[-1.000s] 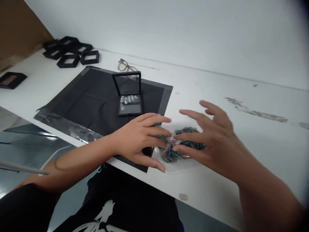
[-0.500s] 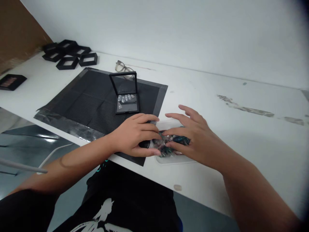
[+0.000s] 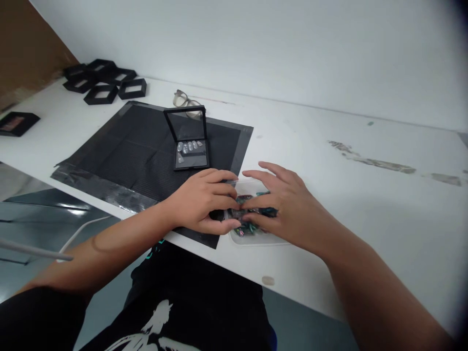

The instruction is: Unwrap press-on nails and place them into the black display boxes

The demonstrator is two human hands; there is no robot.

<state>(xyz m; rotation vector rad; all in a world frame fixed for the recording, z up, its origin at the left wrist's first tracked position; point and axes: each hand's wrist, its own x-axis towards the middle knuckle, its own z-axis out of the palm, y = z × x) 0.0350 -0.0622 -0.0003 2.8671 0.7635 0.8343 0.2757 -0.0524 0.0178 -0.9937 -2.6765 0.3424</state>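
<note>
A shallow white translucent tray lies near the front of the table, with small shiny pieces in green, blue and red that look like false nails. At its left edge rests my left hand, fingers apart and slightly bent, the thumb near the pieces. From the right, my right hand reaches over the tray, its lower fingertips among the pieces and its upper fingers spread. Nothing held shows in either hand. Behind the left hand stands a black case with a raised clear lid and several pale silvery false nails inside.
A black mat lies under the case, its edges taped. Eyeglasses sit behind it. Several black frame-like boxes cluster at the back left, and another black box is at the left edge. A wall rises behind the table.
My right hand has moved slightly left, its fingertips lower among the pieces. My left fingers have curled a little more at the tray's edge. The view has shifted slightly.
</note>
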